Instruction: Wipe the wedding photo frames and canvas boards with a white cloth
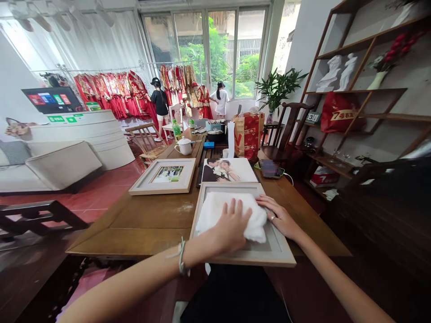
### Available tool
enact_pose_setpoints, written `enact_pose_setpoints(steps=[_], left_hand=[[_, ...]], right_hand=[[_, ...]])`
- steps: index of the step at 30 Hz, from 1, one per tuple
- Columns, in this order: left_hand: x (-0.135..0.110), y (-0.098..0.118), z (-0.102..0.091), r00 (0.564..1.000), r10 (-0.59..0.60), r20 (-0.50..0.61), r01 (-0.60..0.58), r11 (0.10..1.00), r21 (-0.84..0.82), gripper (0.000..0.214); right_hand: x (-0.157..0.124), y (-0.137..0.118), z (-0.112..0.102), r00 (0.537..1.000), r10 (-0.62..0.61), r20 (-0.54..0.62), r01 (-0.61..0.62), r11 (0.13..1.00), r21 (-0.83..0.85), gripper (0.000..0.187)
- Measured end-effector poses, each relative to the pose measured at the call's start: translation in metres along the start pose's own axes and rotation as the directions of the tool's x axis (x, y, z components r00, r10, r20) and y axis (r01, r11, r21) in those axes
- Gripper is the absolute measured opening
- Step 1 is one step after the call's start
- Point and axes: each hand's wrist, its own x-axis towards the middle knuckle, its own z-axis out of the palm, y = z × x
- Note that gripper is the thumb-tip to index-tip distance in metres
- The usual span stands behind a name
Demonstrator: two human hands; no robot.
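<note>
A light wood picture frame (249, 259) lies flat at the near edge of the table, its front end close to my body. Spread over its middle is a folded white cloth (215, 208). My left hand (232, 224) presses flat on the cloth with the fingers apart, slightly blurred. At the frame's right side rests my right hand (281, 215), fingers stretched out, their tips by the cloth's edge. Just beyond stands the flat wedding photo print (232, 170). To the left sits a second frame (139, 185) with a small photo in a wide pale mat.
The wooden table (144, 220) also carries a white lidded cup (184, 146), a green bottle (176, 131), a red-and-tan paper bag (248, 134) and a phone with a cable (271, 169). A dark chair (286, 130) stands right. Two people are near red garments (111, 94).
</note>
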Motion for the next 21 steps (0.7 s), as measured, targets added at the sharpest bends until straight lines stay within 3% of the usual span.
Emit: enact_pose_setpoints(steps=[5,7,9,11,14,16,21], left_hand=[[-0.054,0.038,-0.006,0.970,0.242,-0.008,-0.241,0.960,-0.145,0.080],[-0.065,0.044,-0.006,0.965,0.261,0.012,-0.256,0.953,-0.165,0.088],[-0.072,0.042,-0.005,0.982,0.168,0.081,-0.153,0.974,-0.166,0.094],[-0.079,0.035,-0.005,0.983,-0.021,0.184,0.048,0.988,-0.143,0.093],[-0.088,0.018,-0.008,0.916,-0.295,0.273,0.322,0.945,-0.062,0.090],[-0.090,0.005,-0.008,0.896,-0.377,0.236,0.394,0.919,-0.027,0.089],[-0.063,-0.034,0.002,0.926,-0.377,-0.025,0.376,0.926,-0.009,0.087]], right_hand=[[0.000,0.000,0.001,1.000,0.003,-0.013,-0.003,1.000,-0.004,0.039],[0.000,-0.001,0.001,1.000,0.009,-0.017,-0.009,1.000,-0.009,0.039],[0.000,-0.001,0.001,1.000,0.010,-0.018,-0.010,1.000,-0.008,0.038],[0.000,-0.001,0.001,1.000,0.012,-0.012,-0.012,1.000,-0.006,0.039],[0.000,-0.001,0.001,1.000,0.023,-0.002,-0.023,1.000,-0.001,0.041],[0.000,0.000,0.002,1.000,0.030,-0.002,-0.030,1.000,0.003,0.042],[0.000,0.001,0.003,1.000,0.028,-0.005,-0.028,0.999,0.015,0.042]])
